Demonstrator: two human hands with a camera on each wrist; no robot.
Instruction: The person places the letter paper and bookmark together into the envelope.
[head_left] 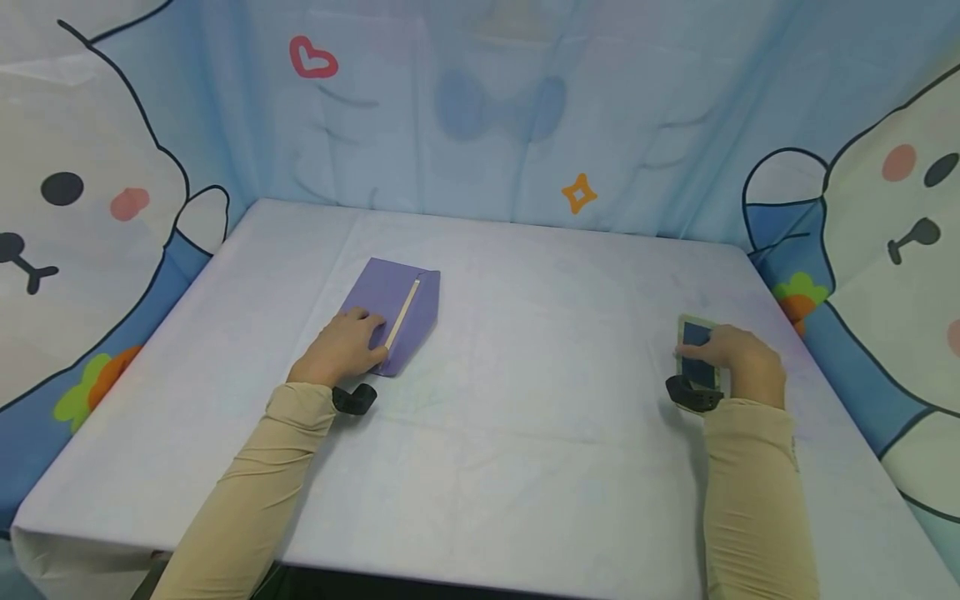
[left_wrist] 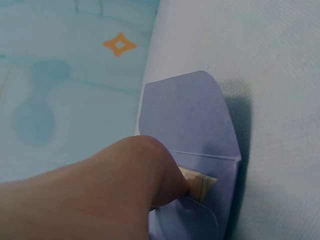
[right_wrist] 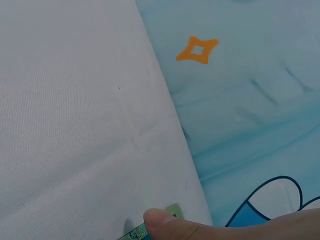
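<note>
A purple envelope (head_left: 420, 312) lies toward the left of the table with its flap (left_wrist: 190, 110) folded back. The edge of cream paper (head_left: 402, 315) shows along its mouth. My left hand (head_left: 341, 346) grips the envelope at the near end of the mouth, fingers over the front panel and thumb bent against the cream paper (left_wrist: 200, 184). At the right, my right hand (head_left: 738, 354) holds a small card (head_left: 697, 333) with a dark blue middle and pale green border. The thumb (right_wrist: 162, 220) crosses its face; the other fingers are mostly hidden.
A white cloth (head_left: 525, 400) covers the table. Behind it hangs a light blue curtain (head_left: 480, 158) with printed shapes, and printed cartoon animals flank both sides. Each wrist wears a black camera mount, such as the left mount (head_left: 355, 399).
</note>
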